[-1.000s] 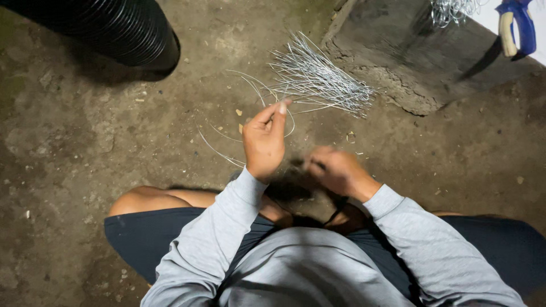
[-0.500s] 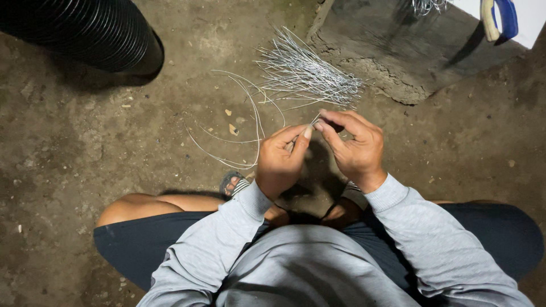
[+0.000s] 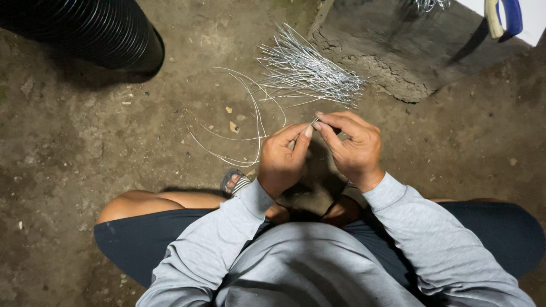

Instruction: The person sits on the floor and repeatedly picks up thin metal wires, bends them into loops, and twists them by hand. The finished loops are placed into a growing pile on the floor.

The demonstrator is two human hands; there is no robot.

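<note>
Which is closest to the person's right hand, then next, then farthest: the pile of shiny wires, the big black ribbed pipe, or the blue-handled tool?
From the right hand:
1. Pile of shiny wires, just ahead on the ground.
2. Blue-handled tool, top right corner.
3. Black ribbed pipe, far top left.

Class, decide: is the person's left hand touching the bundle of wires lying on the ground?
Apart. The head view shows bare dirt between the left hand and the wire bundle.

Light grey long-sleeved top with ribbed cuffs, dark navy shorts, strapped sandals point(image 3: 236, 183), bare hands point(image 3: 282, 162)
</note>
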